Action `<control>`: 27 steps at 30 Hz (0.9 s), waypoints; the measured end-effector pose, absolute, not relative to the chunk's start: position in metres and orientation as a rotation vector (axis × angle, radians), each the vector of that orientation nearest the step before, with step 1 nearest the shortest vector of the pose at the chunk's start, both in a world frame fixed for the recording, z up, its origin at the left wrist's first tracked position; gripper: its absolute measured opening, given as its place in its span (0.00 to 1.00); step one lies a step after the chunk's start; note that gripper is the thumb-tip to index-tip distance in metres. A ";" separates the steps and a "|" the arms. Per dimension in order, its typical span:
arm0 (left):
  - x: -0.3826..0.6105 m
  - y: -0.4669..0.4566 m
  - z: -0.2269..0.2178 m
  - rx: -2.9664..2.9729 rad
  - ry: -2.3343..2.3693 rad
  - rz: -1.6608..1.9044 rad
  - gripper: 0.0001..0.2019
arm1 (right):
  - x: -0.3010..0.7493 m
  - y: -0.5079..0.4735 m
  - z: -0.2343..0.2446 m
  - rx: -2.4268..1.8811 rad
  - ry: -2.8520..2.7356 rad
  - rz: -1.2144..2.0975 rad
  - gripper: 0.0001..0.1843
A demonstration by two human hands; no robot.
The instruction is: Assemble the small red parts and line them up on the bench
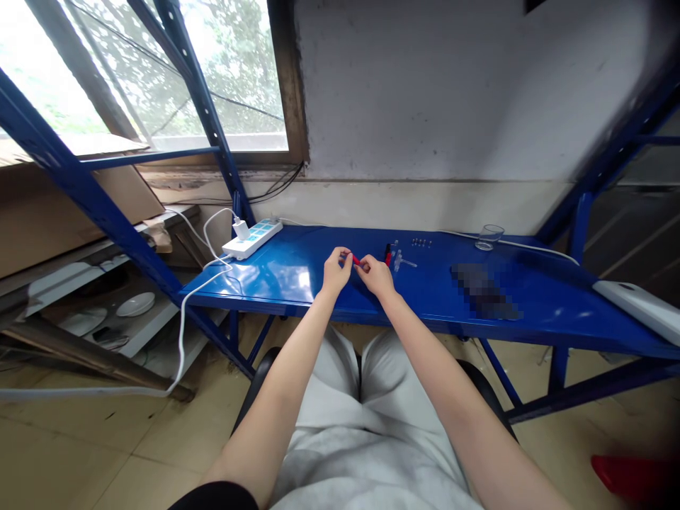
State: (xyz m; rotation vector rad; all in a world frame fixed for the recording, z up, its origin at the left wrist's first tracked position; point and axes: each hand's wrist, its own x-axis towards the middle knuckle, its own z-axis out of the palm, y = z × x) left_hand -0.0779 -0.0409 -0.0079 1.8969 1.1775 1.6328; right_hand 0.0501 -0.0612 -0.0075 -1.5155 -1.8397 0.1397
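Note:
Between my hands, just above the front part of the blue table, is a small red cylindrical piece. My left hand pinches its left end, and the fingers of my right hand close on its right end. The fingers cover most of it, so its exact kind does not show. Right of my right hand lie a black and red piece and several clear plastic parts. A short row of tiny metallic bits sits farther back.
A white power strip with a plugged-in charger is at the left, its cable hanging over the edge. To the right are a drinking glass, a blurred dark flat object and a white device. Blue shelf posts frame the table.

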 end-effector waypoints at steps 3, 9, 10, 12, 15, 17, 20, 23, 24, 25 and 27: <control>-0.079 -0.038 -0.008 1.729 1.127 1.602 0.05 | 0.050 -0.061 -0.008 -1.487 -1.854 0.150 0.11; -0.079 -0.035 -0.006 1.536 1.015 1.530 0.09 | 0.051 -0.059 -0.011 -1.442 -1.874 0.125 0.12; -0.079 -0.035 -0.006 1.533 1.013 1.530 0.09 | 0.051 -0.059 -0.011 -1.436 -1.870 0.119 0.12; -0.078 -0.036 -0.005 1.523 1.024 1.535 0.10 | 0.051 -0.060 -0.010 -1.431 -1.858 0.108 0.13; -0.078 -0.036 -0.007 1.537 1.046 1.510 0.12 | 0.050 -0.062 -0.008 -1.450 -1.842 0.103 0.14; -0.078 -0.034 -0.011 1.601 1.050 1.470 0.11 | 0.050 -0.063 -0.007 -1.472 -1.840 0.107 0.13; -0.078 -0.029 -0.018 1.711 1.079 1.441 0.11 | 0.050 -0.063 -0.006 -1.492 -1.828 0.099 0.12; -0.078 -0.024 -0.022 1.775 1.121 1.468 0.11 | 0.050 -0.064 -0.005 -1.502 -1.820 0.081 0.11; -0.078 -0.024 -0.023 1.793 1.126 1.467 0.11 | 0.050 -0.065 -0.005 -1.511 -1.820 0.078 0.11; -0.077 -0.023 -0.023 1.809 1.126 1.458 0.10 | 0.050 -0.065 -0.004 -1.525 -1.820 0.076 0.11; -0.077 -0.022 -0.021 1.826 1.126 1.426 0.10 | 0.050 -0.064 -0.004 -1.557 -1.817 0.069 0.11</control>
